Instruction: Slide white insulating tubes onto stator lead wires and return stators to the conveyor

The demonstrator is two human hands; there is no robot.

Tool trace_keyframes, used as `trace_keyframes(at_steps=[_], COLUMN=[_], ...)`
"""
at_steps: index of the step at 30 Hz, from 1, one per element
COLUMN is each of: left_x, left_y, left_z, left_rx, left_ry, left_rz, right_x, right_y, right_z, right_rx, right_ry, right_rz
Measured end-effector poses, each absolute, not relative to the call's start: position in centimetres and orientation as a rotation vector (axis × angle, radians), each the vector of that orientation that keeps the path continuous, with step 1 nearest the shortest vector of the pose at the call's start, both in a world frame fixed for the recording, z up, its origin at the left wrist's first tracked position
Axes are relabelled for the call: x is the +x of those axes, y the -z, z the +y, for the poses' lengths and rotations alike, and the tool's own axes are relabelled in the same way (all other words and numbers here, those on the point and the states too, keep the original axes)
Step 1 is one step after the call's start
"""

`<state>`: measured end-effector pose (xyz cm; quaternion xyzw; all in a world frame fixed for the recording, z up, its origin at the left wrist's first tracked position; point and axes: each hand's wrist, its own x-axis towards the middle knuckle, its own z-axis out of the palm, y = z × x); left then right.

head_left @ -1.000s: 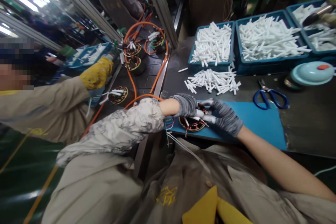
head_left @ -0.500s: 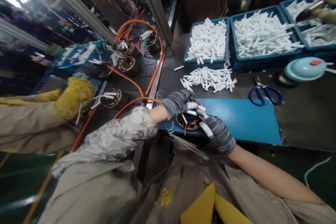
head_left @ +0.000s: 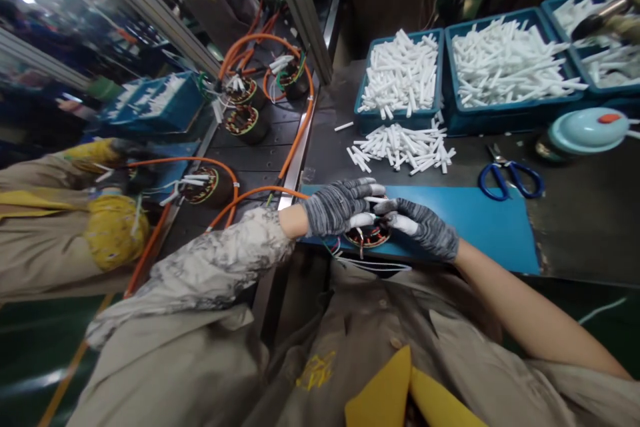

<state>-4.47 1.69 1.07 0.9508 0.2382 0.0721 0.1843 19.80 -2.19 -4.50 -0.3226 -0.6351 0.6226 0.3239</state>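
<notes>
A wound motor stator (head_left: pixel 370 237) with dark and copper-red windings lies on a blue mat (head_left: pixel 475 227) in front of me. My left hand (head_left: pixel 340 207), in a grey knit glove with white fingertips, reaches over its far left side, thumb and fingers closing around a short white tube (head_left: pixel 375 199). From the right, my right hand (head_left: pixel 423 227), gloved alike, pinches at the tube's right end; its fingertips cover whatever thin piece they hold. Thin white leads (head_left: pixel 375 267) hang off the mat's near edge. The stator's far side is hidden under both hands.
Loose white tubes (head_left: pixel 405 147) are heaped beyond the mat, before blue bins (head_left: pixel 520 113) of more tubes. Blue-handled scissors (head_left: pixel 510 180) and a light-blue lidded container (head_left: pixel 585 133) are at right. Left are orange hoses (head_left: pixel 300 140), other stators (head_left: pixel 245 123) and a co-worker's yellow sleeve (head_left: pixel 117 227).
My left hand has spread further over the stator, and my right hand has turned flatter with its fingertips closer to the left. The co-worker's arms at left have drawn back leftward.
</notes>
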Motion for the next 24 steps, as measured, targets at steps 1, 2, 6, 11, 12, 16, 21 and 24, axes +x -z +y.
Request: trace_keyframes(at_steps=[1,2,6,11,12,16,21,24], left_x=[-4.7,-5.0,-5.6,-4.7,-4.5,-4.0,-3.6,-3.2], left_y=[-1.1,-1.3,-2.4,-2.3,-2.0,-0.8,-0.2,0.0], left_z=[1.9,2.1,1.6,-0.4,-0.7,-1.1,-1.1,-1.0], left_rx=[2.623,2.556,2.209,1.811,1.747,1.555,1.382,1.415], left_ry=[-0.243,-0.278,-0.305,-0.411,-0.435,-0.472,-0.534,-0.548], left_rz=[0.672,0.684,0.700,0.796,0.836,0.907,0.884,0.914], right_x=[19.9,20.1,20.2,19.6,19.5,19.1,18.7,18.7], right_y=[4.5,4.4,3.8,3.3,3.3,3.8,4.7,4.9], right_z=[-1.7,-1.2,0.7,0.9,0.7,-0.4,-1.2,-1.0], right_rx=[-0.832,-0.817,-0.800,-0.784,-0.795,-0.892,-0.934,-0.904], right_ry=[-1.664,-1.698,-1.772,-1.882,-1.893,-1.881,-1.832,-1.863], right_rz=[-1.701,-1.736,-1.826,-1.698,-1.645,-1.466,-1.359,-1.313])
